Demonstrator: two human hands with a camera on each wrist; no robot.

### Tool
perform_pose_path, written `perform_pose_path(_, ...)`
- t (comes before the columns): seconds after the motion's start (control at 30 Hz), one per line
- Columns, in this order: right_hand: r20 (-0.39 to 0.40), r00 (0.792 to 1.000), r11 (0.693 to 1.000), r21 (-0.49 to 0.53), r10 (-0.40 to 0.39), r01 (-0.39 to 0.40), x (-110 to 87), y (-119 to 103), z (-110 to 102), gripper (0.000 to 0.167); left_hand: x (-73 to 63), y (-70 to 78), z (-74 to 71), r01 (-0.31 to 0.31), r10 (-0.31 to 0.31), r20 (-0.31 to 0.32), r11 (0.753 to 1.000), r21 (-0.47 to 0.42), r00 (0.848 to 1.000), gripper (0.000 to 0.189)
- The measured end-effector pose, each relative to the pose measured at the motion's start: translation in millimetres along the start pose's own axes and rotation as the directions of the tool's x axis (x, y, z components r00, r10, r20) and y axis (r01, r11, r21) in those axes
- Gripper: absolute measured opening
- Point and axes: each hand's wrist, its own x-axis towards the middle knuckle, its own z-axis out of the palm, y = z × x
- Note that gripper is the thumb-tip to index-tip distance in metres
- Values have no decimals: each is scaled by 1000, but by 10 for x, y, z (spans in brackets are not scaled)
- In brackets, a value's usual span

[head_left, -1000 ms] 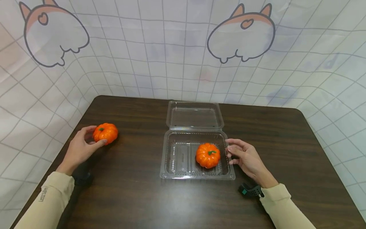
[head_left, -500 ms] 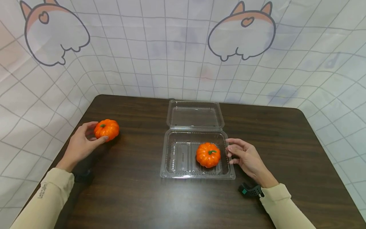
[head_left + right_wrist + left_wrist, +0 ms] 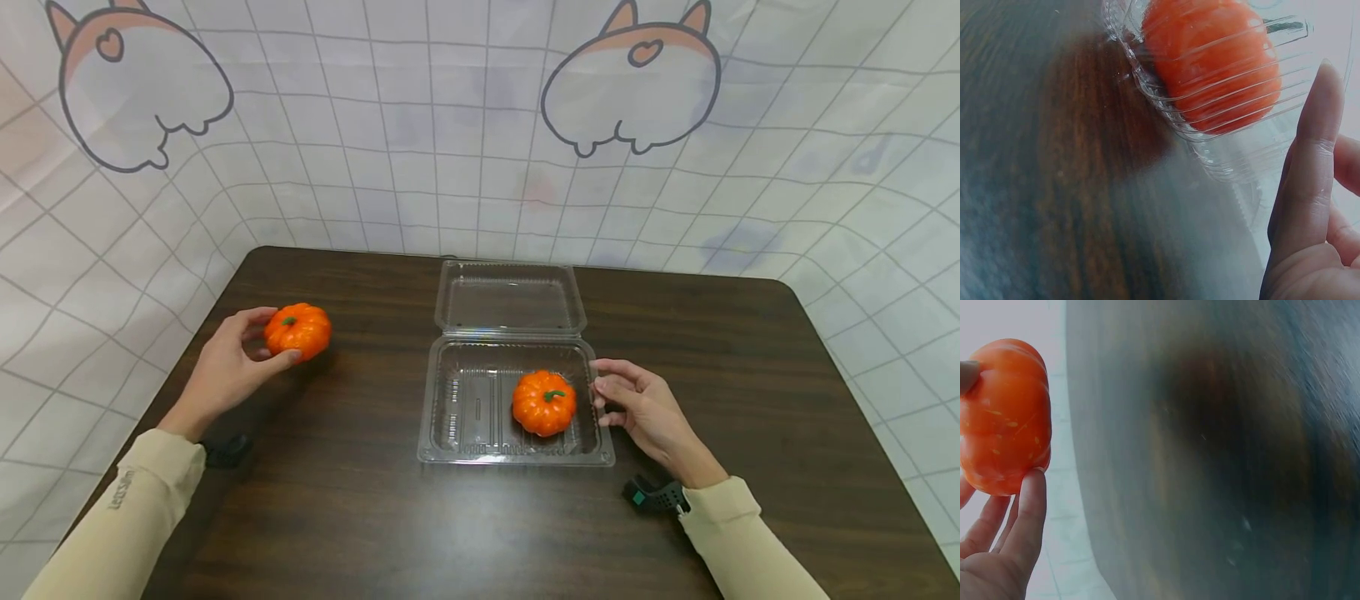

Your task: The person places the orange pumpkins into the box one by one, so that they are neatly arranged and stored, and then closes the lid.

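An orange toy pumpkin (image 3: 298, 331) with a green stem is held between the thumb and fingers of my left hand (image 3: 228, 367), slightly above the left part of the table. The left wrist view shows the same pumpkin (image 3: 1009, 419) pinched between thumb and fingers. At the centre sits a clear plastic clamshell container (image 3: 476, 408) with its lid (image 3: 510, 300) folded back. A second orange pumpkin (image 3: 544, 403) lies in the right half of its base. My right hand (image 3: 648, 412) holds the container's right rim; in the right wrist view the thumb (image 3: 1316, 150) is beside the clear wall.
A dark wood-grain table (image 3: 360, 508) carries everything. Behind it and at both sides hangs a white gridded cloth (image 3: 480, 142) with cartoon animal drawings. Black bands (image 3: 652, 495) are on the wrists.
My left hand has raised the pumpkin off the table and moved it a little to the right and away from me. My right hand and the container have stayed in place.
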Motion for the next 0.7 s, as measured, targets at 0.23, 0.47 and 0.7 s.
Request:
perform_pose_path(0.23,0,1000,1000,-10,-2,2,3,-7,-3,28,29,176,41,-57,58,18,997,-46,998,76)
perform_pose_path(0.47,-2,1000,1000,-11,6,-6,-4,-14,0,29,47,341,96,-98,101,46,994,-56,994,75)
perform_pose_path(0.7,-6,1000,1000,-9,6,-6,-7,-16,1,30,71,509,171,-148,153,75,987,-65,985,73)
